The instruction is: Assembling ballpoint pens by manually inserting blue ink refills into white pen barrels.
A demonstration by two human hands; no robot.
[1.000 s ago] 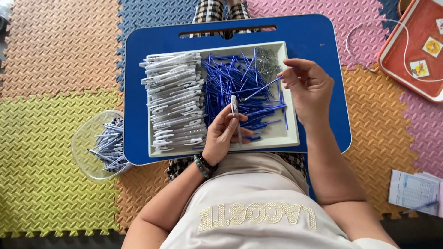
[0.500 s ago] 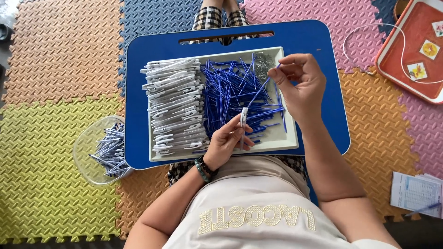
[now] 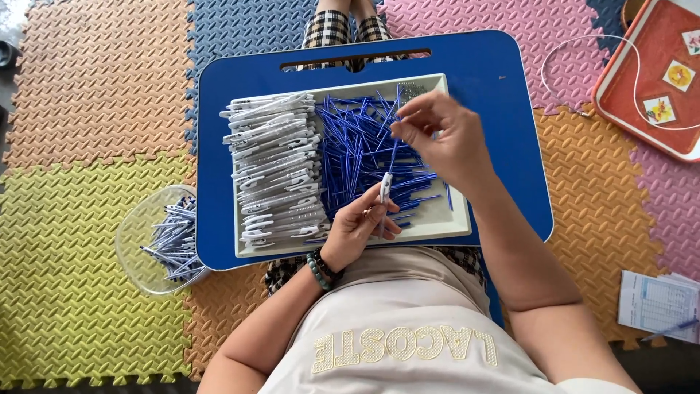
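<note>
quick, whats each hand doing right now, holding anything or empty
Left hand: closed on a white pen barrel, held upright over the tray.
Right hand: fingertips pinched on a thin blue refill above the refill pile.

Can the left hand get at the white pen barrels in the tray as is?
Probably yes. The left hand is beside the white barrels, with nothing between, but its grip is already on a white barrel.
</note>
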